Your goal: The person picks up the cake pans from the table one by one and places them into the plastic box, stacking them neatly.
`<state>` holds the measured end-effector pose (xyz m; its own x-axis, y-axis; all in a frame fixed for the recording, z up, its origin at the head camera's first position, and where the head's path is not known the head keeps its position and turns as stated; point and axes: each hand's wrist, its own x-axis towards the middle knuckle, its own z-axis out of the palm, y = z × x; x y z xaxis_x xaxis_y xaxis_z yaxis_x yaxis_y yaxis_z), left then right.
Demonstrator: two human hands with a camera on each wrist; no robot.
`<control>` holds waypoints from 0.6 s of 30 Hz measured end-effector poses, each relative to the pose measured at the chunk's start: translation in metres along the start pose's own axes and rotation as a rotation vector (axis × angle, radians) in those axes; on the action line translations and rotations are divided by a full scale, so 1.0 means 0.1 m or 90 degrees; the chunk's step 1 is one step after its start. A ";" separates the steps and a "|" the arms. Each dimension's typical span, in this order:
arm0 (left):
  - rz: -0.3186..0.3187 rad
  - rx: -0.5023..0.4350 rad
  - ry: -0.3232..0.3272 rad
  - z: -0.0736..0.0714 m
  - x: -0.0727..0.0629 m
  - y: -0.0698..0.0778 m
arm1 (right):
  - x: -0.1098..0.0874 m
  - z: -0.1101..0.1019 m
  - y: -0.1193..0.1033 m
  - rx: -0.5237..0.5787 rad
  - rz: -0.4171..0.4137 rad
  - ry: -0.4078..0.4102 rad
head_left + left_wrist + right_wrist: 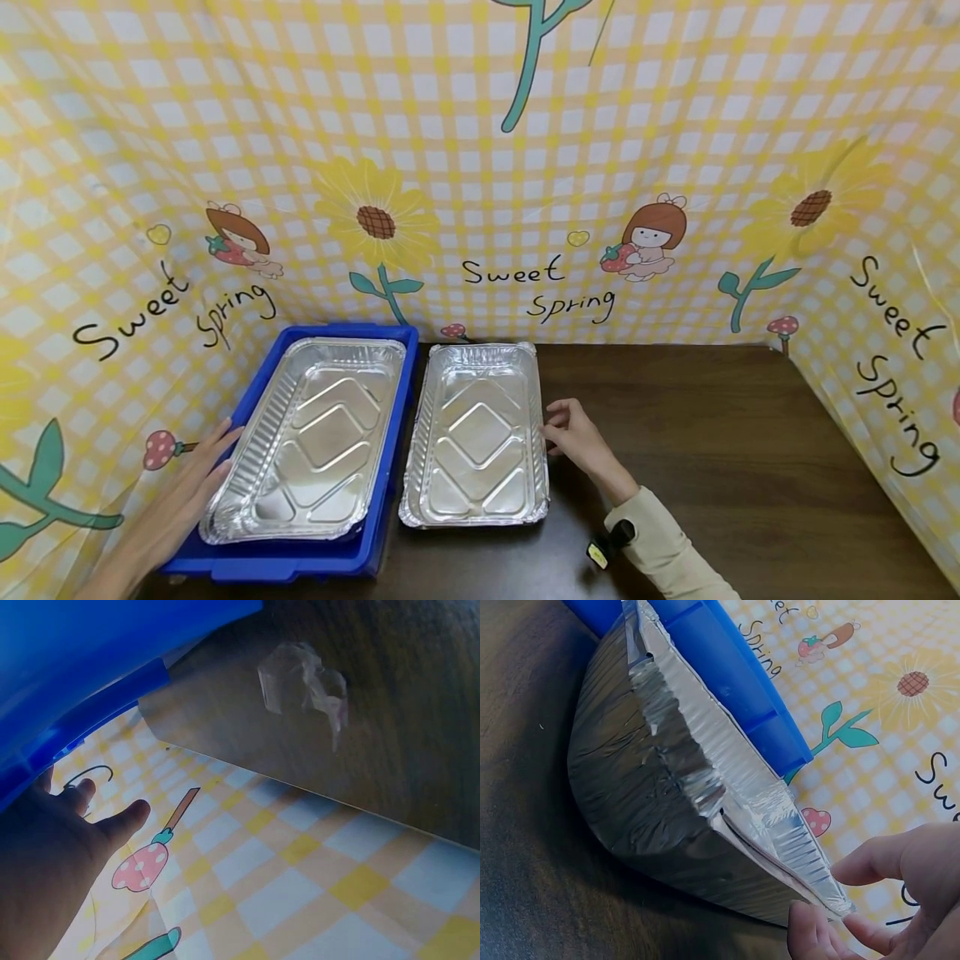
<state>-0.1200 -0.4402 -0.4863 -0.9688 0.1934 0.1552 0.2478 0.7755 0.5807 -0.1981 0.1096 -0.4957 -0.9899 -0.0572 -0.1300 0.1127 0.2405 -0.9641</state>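
Note:
A silver foil tray (480, 433) lies on the dark table with my right hand (577, 437) at its right rim. Seen from the right wrist, the right thumb (877, 859) is on the inner side of the rim and the curled fingers (810, 934) are on the outer side. A second foil tray (330, 433) sits inside a blue plastic bin (255, 569) to the left. My left hand (176, 492) lies along the bin's left side, its fingers extended; the left wrist view shows those fingers (124, 825) beside the blue wall.
The wooden table (712, 450) extends to the right. A yellow checked cloth (480, 192) hangs around the back and both sides. A clear plastic piece (304, 686) shows on the dark wood surface in the left wrist view. A black wrist strap (618, 536) is on the right sleeve.

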 end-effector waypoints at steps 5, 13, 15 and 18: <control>0.009 0.003 0.007 0.00 0.00 0.01 | 0.01 0.02 0.03 -0.004 -0.001 0.005; 0.004 -0.007 0.002 -0.01 0.00 0.02 | 0.03 0.07 0.06 -0.009 0.005 0.006; -0.001 -0.014 -0.003 -0.01 0.00 0.02 | 0.03 0.08 0.06 -0.009 0.004 0.005; -0.010 -0.028 -0.012 -0.02 0.00 0.02 | 0.03 0.09 0.07 -0.009 0.005 0.001</control>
<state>-0.1194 -0.4396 -0.4835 -0.9724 0.1931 0.1311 0.2325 0.7512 0.6178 -0.1995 0.1021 -0.5051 -0.9891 -0.0543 -0.1371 0.1190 0.2545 -0.9597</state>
